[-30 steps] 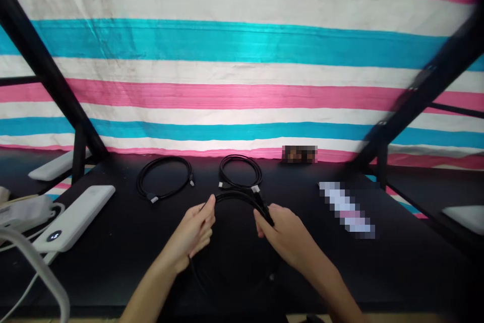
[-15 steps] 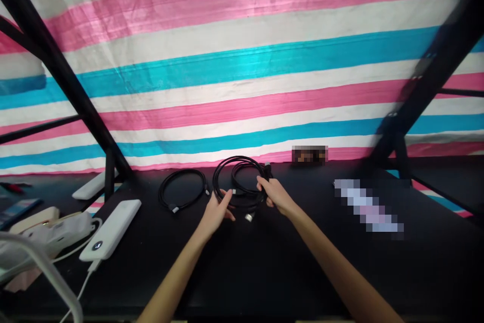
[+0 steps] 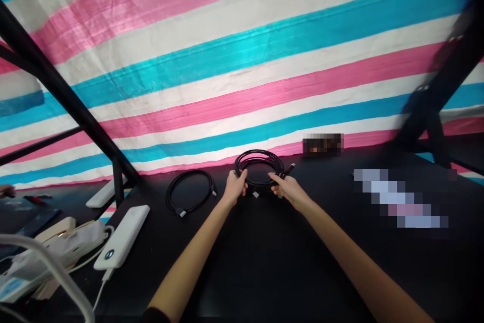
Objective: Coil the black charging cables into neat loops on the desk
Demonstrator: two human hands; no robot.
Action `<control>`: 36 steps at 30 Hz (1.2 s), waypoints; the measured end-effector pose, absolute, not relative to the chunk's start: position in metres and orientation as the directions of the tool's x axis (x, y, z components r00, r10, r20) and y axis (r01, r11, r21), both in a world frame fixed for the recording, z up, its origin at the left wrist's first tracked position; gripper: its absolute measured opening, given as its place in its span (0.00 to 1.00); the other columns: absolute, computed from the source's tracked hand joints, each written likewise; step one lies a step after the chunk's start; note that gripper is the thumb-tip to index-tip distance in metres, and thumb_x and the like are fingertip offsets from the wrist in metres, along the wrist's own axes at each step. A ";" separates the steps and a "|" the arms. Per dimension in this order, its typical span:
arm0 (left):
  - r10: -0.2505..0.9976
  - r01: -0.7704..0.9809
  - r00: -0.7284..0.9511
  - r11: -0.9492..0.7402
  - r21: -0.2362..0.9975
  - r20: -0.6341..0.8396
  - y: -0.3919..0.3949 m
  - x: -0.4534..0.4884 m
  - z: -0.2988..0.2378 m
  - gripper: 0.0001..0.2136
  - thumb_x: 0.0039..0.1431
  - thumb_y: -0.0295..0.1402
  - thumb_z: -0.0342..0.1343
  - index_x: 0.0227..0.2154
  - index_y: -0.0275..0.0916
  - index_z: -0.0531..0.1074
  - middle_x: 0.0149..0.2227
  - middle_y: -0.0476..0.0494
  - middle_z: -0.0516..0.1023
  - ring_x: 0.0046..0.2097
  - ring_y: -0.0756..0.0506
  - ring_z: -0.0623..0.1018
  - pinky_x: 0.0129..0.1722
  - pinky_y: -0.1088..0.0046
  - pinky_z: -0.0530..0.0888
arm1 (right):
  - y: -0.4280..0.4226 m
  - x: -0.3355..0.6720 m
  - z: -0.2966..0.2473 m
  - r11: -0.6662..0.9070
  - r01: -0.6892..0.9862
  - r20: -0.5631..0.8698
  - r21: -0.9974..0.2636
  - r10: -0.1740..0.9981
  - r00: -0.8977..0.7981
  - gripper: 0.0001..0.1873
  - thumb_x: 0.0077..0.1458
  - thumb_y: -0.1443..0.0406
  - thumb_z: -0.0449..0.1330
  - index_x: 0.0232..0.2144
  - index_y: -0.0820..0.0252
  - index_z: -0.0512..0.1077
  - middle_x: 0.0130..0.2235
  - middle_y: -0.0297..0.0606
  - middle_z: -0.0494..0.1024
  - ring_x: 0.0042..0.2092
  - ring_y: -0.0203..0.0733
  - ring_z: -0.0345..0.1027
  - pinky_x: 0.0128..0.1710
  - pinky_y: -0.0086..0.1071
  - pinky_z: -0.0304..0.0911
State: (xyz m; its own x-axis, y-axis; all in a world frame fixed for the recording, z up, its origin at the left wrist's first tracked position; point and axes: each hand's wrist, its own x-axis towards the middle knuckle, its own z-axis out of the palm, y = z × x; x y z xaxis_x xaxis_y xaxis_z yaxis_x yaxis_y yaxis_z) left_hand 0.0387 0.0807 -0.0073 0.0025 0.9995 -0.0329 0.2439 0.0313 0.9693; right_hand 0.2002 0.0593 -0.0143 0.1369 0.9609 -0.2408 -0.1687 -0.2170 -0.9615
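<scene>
A coiled black cable is held between both hands near the back of the black table. My left hand is closed round the left side of the coil, thumb on top. At the right side, my right hand grips the loops with bent fingers. One silvery plug hangs at the coil's front, and another plug sticks out at its right. A second coiled black cable lies on the table to the left, its two plugs showing, apart from my hands.
On the left are a white power bank with a white cord, a white power strip and a second white slab. Black metal posts slope at both sides before a striped sheet. A hand shows at the far left edge.
The held cable's loops have come together into one tighter coil. Both hands have shifted slightly right and up in view. The view has tilted, and another person's hand has appeared at far left.
</scene>
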 end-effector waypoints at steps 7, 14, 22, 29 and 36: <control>0.997 0.609 -0.044 -0.027 0.793 0.068 0.057 0.001 0.004 0.26 0.59 0.40 0.50 0.57 0.34 0.55 0.26 0.46 0.76 0.26 0.47 0.76 0.28 0.72 0.71 | 0.055 0.204 -0.010 -0.207 -0.011 -0.207 -0.978 0.975 0.078 0.10 0.56 0.63 0.59 0.28 0.66 0.70 0.30 0.44 0.78 0.27 0.36 0.74 0.21 0.23 0.67; 0.967 0.927 -0.211 0.152 0.342 0.143 0.037 -0.058 0.007 0.20 0.53 0.38 0.56 0.44 0.28 0.68 0.50 0.22 0.68 0.56 0.27 0.62 0.51 0.52 0.58 | 0.053 0.228 -0.008 -0.149 0.426 -0.052 -0.892 0.971 0.232 0.21 0.56 0.57 0.54 0.16 0.62 0.71 0.11 0.35 0.67 0.15 0.36 0.63 0.20 0.29 0.57; 0.998 0.975 -0.006 0.020 0.223 -0.060 0.002 -0.048 0.001 0.09 0.60 0.34 0.48 0.34 0.36 0.70 0.35 0.39 0.75 0.40 0.41 0.75 0.38 0.68 0.66 | 0.042 0.222 0.001 -0.086 0.711 0.162 -0.698 0.948 0.274 0.21 0.54 0.57 0.51 0.16 0.57 0.73 0.15 0.36 0.71 0.23 0.42 0.67 0.25 0.31 0.50; 0.964 0.970 -0.201 0.171 0.173 0.174 -0.037 -0.065 0.012 0.19 0.57 0.46 0.48 0.42 0.38 0.70 0.39 0.38 0.73 0.44 0.37 0.73 0.41 0.63 0.67 | 0.016 0.184 0.004 0.282 0.797 0.355 -0.534 0.930 -0.091 0.25 0.59 0.56 0.48 0.16 0.59 0.72 0.17 0.34 0.72 0.23 0.36 0.65 0.26 0.28 0.49; 0.951 0.952 -0.299 0.292 0.090 0.077 -0.050 -0.082 -0.010 0.15 0.59 0.35 0.42 0.41 0.33 0.68 0.41 0.34 0.70 0.41 0.38 0.75 0.37 0.64 0.70 | -0.002 0.154 -0.002 0.359 0.777 0.111 -0.517 0.928 -0.355 0.14 0.54 0.55 0.57 0.26 0.57 0.74 0.23 0.35 0.76 0.29 0.40 0.69 0.26 0.29 0.47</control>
